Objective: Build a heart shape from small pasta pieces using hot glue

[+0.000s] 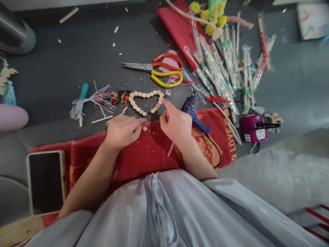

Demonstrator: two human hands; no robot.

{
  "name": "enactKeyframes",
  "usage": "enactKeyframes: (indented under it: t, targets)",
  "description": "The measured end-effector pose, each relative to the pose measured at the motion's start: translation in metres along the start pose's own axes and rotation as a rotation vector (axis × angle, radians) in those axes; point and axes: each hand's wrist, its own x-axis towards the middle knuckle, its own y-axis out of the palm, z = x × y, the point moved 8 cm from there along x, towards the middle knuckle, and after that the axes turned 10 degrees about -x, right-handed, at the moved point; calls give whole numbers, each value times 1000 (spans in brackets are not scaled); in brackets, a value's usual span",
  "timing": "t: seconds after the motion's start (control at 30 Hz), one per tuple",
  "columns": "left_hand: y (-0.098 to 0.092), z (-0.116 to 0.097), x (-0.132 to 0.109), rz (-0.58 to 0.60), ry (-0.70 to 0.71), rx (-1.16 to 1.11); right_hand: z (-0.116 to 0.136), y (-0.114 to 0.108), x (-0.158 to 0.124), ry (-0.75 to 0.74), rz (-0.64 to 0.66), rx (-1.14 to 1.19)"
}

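A heart outline made of small cream pieces (145, 101) lies on the dark mat. My right hand (175, 123) has its index finger stretched out, the tip touching the heart's right side; the other fingers are curled with nothing visible in them. My left hand (122, 130) rests palm down just below the heart's lower point, fingers loosely bent toward it. A single loose cream piece (145, 129) lies on the red cloth (144, 154) between the two hands.
A blue glue gun (193, 111) lies right of my right hand, its cord trailing over the cloth. Red and yellow scissors (161, 68), wrapped chopsticks (221, 65), a purple power strip (253, 128), a tassel bundle (89, 101) and a phone (46, 181) surround the heart.
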Motion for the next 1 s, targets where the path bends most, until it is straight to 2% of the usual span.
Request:
enactKeyframes:
  t: [0.2, 0.37, 0.57, 0.8, 1.0]
  targets:
    - [-6, -5, 0, -83, 60, -20, 3, -1, -3, -21, 14, -4]
    - [-3, -2, -1, -48, 25, -31, 6, 0, -4, -44, 52, -25]
    - [-4, -3, 0, -69, 38, -8, 10, 0, -5, -80, 77, -17]
    - [-13, -10, -2, -216, 137, -26, 14, 2, -7, -118, 82, 19]
    - [-14, -12, -1, -220, 150, -26, 14, 4, -7, -126, 85, 19]
